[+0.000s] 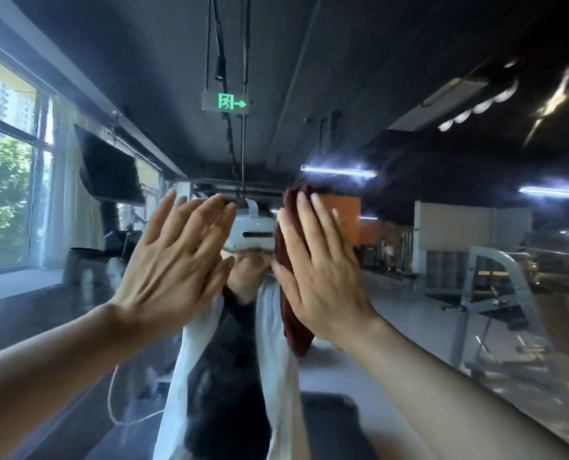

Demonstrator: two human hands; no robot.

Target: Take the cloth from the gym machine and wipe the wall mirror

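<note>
Right hand (319,277) flat, pressing cloth (291,313) underneath.

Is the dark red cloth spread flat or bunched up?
Bunched: the dark red cloth hangs in folds under the flat right hand pressing it to the wall mirror.

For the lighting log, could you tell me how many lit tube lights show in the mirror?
2: one tube light just above the cloth, another far right. Others may be hidden.
</note>
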